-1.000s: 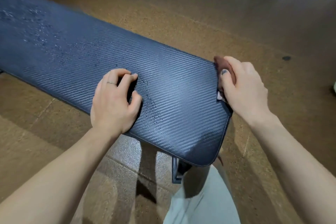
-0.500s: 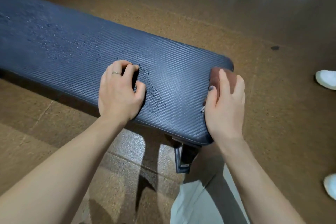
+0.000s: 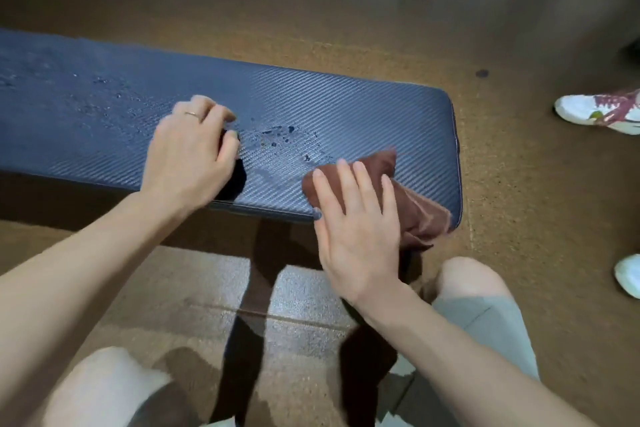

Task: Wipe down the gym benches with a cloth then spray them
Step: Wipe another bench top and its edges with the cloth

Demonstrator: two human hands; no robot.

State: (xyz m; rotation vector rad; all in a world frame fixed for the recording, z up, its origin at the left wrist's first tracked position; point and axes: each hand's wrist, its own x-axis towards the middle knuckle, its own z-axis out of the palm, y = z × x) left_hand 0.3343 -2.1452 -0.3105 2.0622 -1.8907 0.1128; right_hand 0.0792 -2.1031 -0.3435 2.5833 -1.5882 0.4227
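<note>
The right hand (image 3: 358, 229) lies flat, fingers (image 3: 346, 180) straight and slightly spread, pressing a brown cloth (image 3: 412, 204) onto the bench (image 3: 346, 107) at its near right corner. The thumb tip sits at the near edge. The cloth is crumpled; part spreads on the pad ahead of the fingertips, and part hangs over the near edge to the right of the palm.

The left hand (image 3: 190, 152) rests on the pad near the near edge, fingers curled under with the tips against the surface; a thin ring (image 3: 194, 113) is on one finger. It holds nothing that can be seen.

The pad is dark blue with a fine diagonal weave and rounded corners. Droplets (image 3: 277, 135) bead between the two hands, and finer wet speckle runs toward the left end.

Below the near edge a dark bench leg (image 3: 249, 305) drops to the brown floor (image 3: 346, 17). The person's knees show at the bottom, the right one in grey shorts (image 3: 491, 329). Two white shoes (image 3: 599, 111) stand on the floor beyond the bench's right end. Dark equipment at the top edge is blurred.
</note>
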